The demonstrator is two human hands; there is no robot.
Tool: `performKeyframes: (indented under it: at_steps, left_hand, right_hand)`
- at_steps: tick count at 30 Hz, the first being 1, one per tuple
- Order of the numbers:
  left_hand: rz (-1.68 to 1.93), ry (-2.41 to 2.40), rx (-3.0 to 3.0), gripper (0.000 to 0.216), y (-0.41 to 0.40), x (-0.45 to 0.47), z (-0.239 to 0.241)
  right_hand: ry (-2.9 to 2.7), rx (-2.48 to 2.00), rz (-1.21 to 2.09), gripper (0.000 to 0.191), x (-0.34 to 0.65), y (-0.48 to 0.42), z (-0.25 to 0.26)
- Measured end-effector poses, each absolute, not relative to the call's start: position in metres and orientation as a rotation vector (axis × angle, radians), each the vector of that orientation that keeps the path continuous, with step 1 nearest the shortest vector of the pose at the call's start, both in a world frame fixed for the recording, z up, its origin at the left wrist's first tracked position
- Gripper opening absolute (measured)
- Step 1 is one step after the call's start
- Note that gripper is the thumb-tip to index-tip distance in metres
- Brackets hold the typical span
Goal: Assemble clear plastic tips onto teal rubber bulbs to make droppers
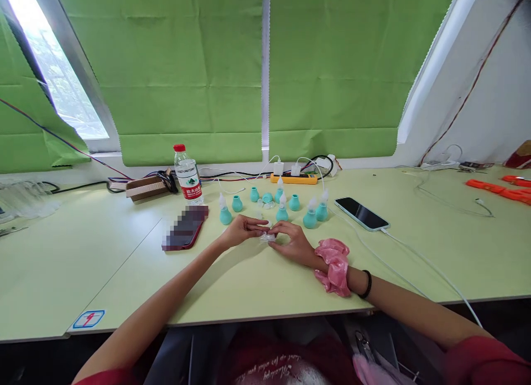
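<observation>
My left hand (244,231) and my right hand (293,242) meet over the table, fingertips pinched on a small clear plastic piece (267,238). Its exact shape is partly hidden by the fingers. Just beyond stand several turquoise rubber bulbs. Some carry a clear pointed nozzle, such as the bulb (225,216) at the left and the bulb (310,219) at the right. Others have a bare open neck, like the bulb (237,203) behind my left hand. Small clear parts (269,204) lie among them, beside a bulb tipped on its side (267,197).
A dark red phone (191,230) lies left of my hands, a charging phone (362,213) to the right. Behind stand a water bottle (188,177), a cardboard box (146,188) and an orange power strip (294,179). A white cable (431,266) runs across the right side.
</observation>
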State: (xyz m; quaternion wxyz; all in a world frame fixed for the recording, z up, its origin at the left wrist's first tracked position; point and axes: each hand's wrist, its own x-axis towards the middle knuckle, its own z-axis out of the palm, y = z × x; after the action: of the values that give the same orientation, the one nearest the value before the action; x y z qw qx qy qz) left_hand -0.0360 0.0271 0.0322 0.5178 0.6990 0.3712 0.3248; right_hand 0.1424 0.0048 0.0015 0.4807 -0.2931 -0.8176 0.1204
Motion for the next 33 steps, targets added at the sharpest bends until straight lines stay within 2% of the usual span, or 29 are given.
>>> performKeyframes:
  at_steps: [22, 33]
  left_hand:
    - [0.938, 0.957, 1.753, 0.039, 0.025, -0.033, 0.027]
    - [0.945, 1.012, 2.271, 0.038, 0.014, -0.032, 0.03]
  right_hand:
    - [-1.864, -0.818, 0.42, 0.018, 0.143, 0.01, -0.002]
    - [-1.718, -0.824, 0.678, 0.019, 0.142, 0.01, -0.002]
